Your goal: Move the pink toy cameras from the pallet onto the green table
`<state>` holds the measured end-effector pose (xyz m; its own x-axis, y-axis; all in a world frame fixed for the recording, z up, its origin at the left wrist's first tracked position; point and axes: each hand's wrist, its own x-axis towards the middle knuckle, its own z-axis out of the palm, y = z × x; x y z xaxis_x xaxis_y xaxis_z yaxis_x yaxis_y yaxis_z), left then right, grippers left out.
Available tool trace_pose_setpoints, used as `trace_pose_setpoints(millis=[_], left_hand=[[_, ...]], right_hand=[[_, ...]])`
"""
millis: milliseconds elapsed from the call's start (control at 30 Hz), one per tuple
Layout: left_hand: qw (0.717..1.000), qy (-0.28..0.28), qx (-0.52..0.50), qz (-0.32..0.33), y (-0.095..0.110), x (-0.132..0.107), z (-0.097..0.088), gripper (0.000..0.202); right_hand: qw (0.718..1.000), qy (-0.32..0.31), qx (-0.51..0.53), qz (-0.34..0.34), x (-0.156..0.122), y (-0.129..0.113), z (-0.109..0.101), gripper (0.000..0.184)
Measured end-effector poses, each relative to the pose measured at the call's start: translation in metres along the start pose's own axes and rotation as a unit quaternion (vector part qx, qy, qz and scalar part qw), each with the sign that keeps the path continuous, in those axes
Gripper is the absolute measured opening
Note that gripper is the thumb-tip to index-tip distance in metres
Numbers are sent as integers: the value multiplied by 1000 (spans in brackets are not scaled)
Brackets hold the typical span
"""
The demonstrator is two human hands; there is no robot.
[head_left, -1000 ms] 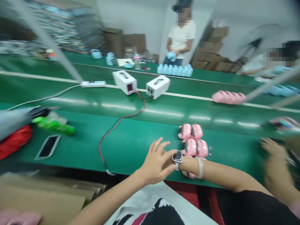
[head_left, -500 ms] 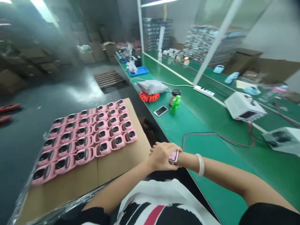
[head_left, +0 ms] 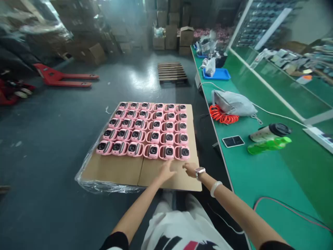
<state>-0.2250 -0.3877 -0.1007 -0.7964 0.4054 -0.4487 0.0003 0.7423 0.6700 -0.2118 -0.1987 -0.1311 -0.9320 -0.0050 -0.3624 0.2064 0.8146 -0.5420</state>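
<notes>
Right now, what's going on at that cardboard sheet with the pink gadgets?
A person reaches both bare hands toward the near row of small pink plastic devices, which sit in neat rows on a flat brown cardboard sheet over clear plastic wrap. The left hand and the right hand, with a wristwatch, hover open just short of the nearest devices, holding nothing. Beside them runs a green workbench with a phone and a green bottle.

Flat brown cardboard sheet [head_left: 122,170] on grey floor [head_left: 47,146], carrying rows of pink plastic devices [head_left: 145,130]; green surface [head_left: 260,173] alongside holds a phone [head_left: 233,141].
</notes>
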Motion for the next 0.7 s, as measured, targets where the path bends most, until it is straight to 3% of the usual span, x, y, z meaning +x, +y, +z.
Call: trace_pose_setpoints(millis=[67, 133, 233, 300, 367, 433, 600, 700], left_hand=[[992, 36, 35, -120, -36, 18, -4, 54], [977, 25, 75, -198, -63, 34, -5, 49], [963, -14, 141, -231, -88, 51, 0, 53], [958, -13, 188, -217, -95, 53, 6, 53], [956, 7, 233, -181, -96, 49, 12, 46], [953, 24, 270, -133, -92, 40, 18, 35], [939, 12, 343, -3, -71, 7, 29, 29], [921, -5, 378, 90, -49, 7, 29, 29]], right_hand=[[998, -58, -11, 27, 32, -1, 0, 23], [994, -96, -7, 50, 59, -9, 11, 24], [988, -131, 12, 82, 80, -26, 46, 27], [983, -143, 23, 112, 77, -32, 70, 28], [980, -139, 30, 142, 60, -29, 83, 29], [979, -118, 36, 160, 35, -17, 82, 31], [984, -49, 77, 153, -56, 31, 40, 27], [976, 0, 131, 173, -131, 58, 18, 16]])
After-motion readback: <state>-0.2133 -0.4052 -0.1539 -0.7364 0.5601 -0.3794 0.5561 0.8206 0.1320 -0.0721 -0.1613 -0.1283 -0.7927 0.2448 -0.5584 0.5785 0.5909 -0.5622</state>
